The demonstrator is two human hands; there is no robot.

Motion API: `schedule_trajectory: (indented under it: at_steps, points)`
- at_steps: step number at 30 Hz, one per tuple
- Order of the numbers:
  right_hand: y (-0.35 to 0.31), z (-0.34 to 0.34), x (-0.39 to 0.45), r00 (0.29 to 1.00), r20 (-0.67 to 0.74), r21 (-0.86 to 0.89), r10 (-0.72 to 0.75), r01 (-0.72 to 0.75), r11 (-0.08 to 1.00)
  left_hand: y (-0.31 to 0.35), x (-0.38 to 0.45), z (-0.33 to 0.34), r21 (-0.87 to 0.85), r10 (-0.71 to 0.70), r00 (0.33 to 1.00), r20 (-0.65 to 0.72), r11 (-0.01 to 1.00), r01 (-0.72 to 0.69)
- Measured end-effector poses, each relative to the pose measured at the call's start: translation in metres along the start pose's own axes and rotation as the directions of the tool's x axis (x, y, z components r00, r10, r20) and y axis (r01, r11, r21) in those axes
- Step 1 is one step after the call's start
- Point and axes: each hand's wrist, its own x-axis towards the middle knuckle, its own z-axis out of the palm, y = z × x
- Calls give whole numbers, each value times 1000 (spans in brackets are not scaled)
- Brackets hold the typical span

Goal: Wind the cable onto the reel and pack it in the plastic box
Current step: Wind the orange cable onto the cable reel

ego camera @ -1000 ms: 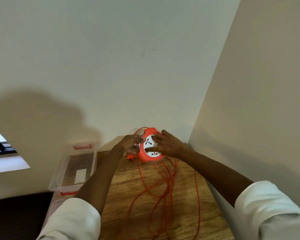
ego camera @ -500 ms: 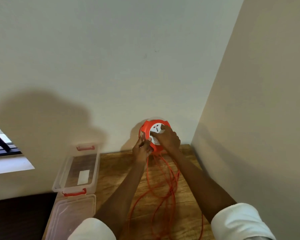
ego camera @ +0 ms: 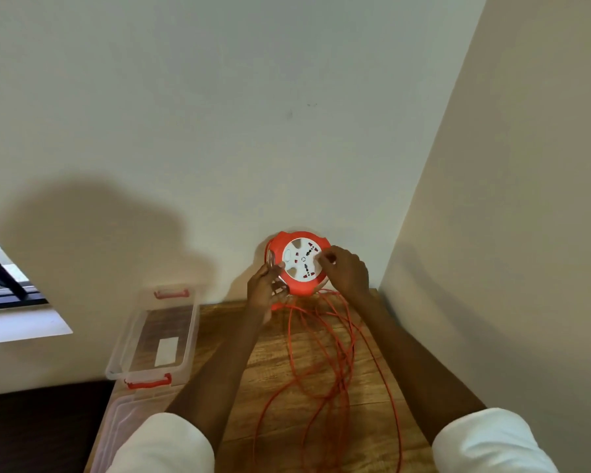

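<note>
Pale walls met in a corner above a wooden table (ego camera: pixel 280 380), and a window (ego camera: pixel 0 285) showed at the far left; the orange reel (ego camera: pixel 299 264), its white socket face turned toward the camera, was held up off the table in front of the back wall; the left hand (ego camera: pixel 265 293) gripped its lower left edge, fingers curled round the rim and the thumb lying on the front near the white face; the right hand (ego camera: pixel 347 273) held the right side of the reel, its fingers bent together and pinching at the edge of the white face, though what exactly they pinched was too small to tell; from under the reel the orange cable (ego camera: pixel 324 356) hung down and lay in loose, tangled loops across the table between the two forearms, running out of sight at the bottom edge; the clear plastic box (ego camera: pixel 188 336) with red latches sat open on the table's left side, well apart from the reel, a white label visible on its floor; its clear lid (ego camera: pixel 116 425) lay just in front of it at the table's near left edge; both arms wore white sleeves (ego camera: pixel 492 442) pushed up above the forearm.
</note>
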Motion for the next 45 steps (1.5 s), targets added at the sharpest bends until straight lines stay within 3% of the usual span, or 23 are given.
schedule_trajectory:
  at_steps: [1, 3, 6, 9, 11, 15, 17, 20, 22, 24, 25, 26, 27, 28, 29, 31, 33, 35, 37, 38, 40, 42, 45]
  points:
    - [2, -4, 1, 984, 30, -112, -173, 175, 978, 6, 3, -6, 32, -30, 999, 25, 999, 29]
    - [4, -13, 4, 878, 238, -255, -414, 468, 846, 17, 10, -18, 135, -76, 994, 81, 989, 64]
    - [7, -17, 11, 627, 491, -462, -605, 776, 429, 30, 17, -28, 281, -123, 982, 144, 956, 79]
    - [1, -19, 9, 532, 586, -513, -611, 827, 228, 34, 18, -29, 366, -169, 972, 165, 925, 99]
    - [1, -16, 7, 529, 632, -557, -567, 818, 142, 30, 17, -26, 387, -180, 968, 175, 917, 101]
    - [4, -6, 7, 563, 617, -611, -550, 783, 115, 18, 9, -14, 306, -153, 976, 157, 947, 99]
    - [2, -7, 9, 643, 515, -663, -567, 718, 213, 8, 6, -6, 227, -150, 979, 141, 967, 115]
    - [-1, -5, 10, 886, 287, -620, -364, 461, 634, -11, -5, 12, 52, -128, 987, 92, 991, 124]
    - [-7, 0, 7, 984, 114, -453, -139, 176, 874, -25, -15, 28, -89, -77, 995, 59, 993, 82]
    - [-11, 3, 5, 985, 54, -143, 163, -154, 978, -37, -22, 41, -168, -18, 999, 29, 985, 23]
    - [-13, 4, 5, 945, 94, 80, 312, -320, 944, -42, -25, 46, -184, 7, 1000, 11, 983, -5]
    - [-15, 5, 4, 885, 168, 340, 434, -465, 817, -45, -26, 49, -189, 34, 999, -6, 981, -34]
    - [-16, 6, 2, 816, 257, 548, 518, -564, 617, -46, -28, 51, -184, 60, 998, -15, 981, -62]
    - [-16, 5, 0, 766, 322, 666, 556, -601, 442, -46, -30, 52, -174, 81, 997, -13, 981, -82]
    - [-15, 6, -1, 741, 357, 708, 569, -612, 353, -44, -30, 51, -163, 95, 995, -5, 982, -94]
    - [-11, 8, -2, 746, 397, 706, 535, -621, 342, -41, -27, 47, -139, 106, 994, -3, 985, -105]
    - [-7, 6, -2, 781, 401, 672, 479, -606, 426, -36, -23, 43, -120, 97, 995, -17, 988, -98]
    - [-5, 4, 0, 849, 334, 582, 410, -528, 619, -29, -18, 36, -100, 77, 997, -20, 992, -79]
    - [1, -1, 0, 953, 172, 277, 251, -292, 916, -20, -13, 26, -73, 54, 999, 6, 996, -53]
    - [4, -4, -1, 989, 98, 71, 115, -122, 990, -15, -10, 19, -56, 39, 999, 24, 998, -37]
    - [11, -10, -2, 972, 74, -216, -225, 236, 947, -5, -4, 4, -18, 6, 998, 58, 1000, -5]
    - [17, -14, 3, 857, 235, -359, -460, 516, 778, 6, 2, -12, 37, -31, 996, 88, 999, 28]
    - [14, -20, 12, 730, 456, -475, -509, 683, 554, 19, 11, -28, 139, -89, 987, 136, 988, 70]
